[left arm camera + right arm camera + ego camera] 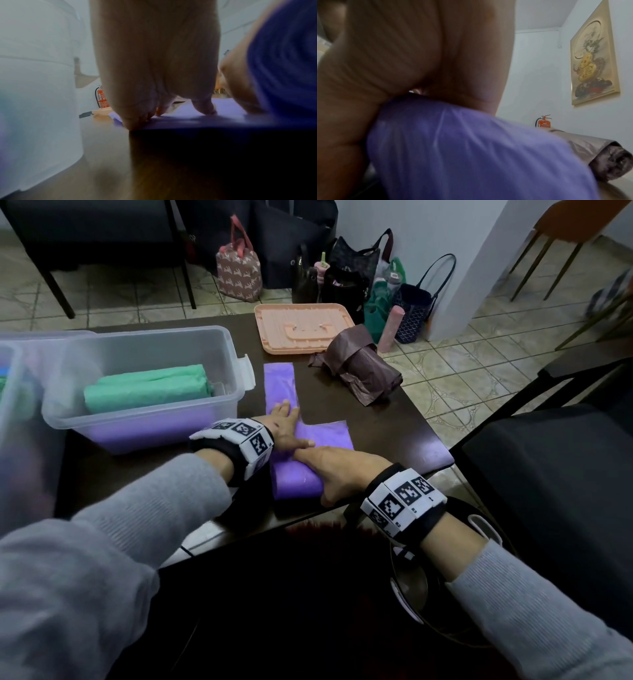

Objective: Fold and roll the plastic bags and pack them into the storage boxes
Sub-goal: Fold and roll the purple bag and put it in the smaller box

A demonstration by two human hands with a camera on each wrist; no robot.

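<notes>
Right hand (339,470) fingers curl over the rolled end of the purple plastic bag (298,484), while left hand (286,426) fingers press flat on the strip just beyond.

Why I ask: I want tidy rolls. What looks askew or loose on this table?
The brown bag roll by the peach lid has a loose tail sticking out, partly unwound. The purple bag lies in an L under the left hand; the right hand grips its rolled end.
</notes>
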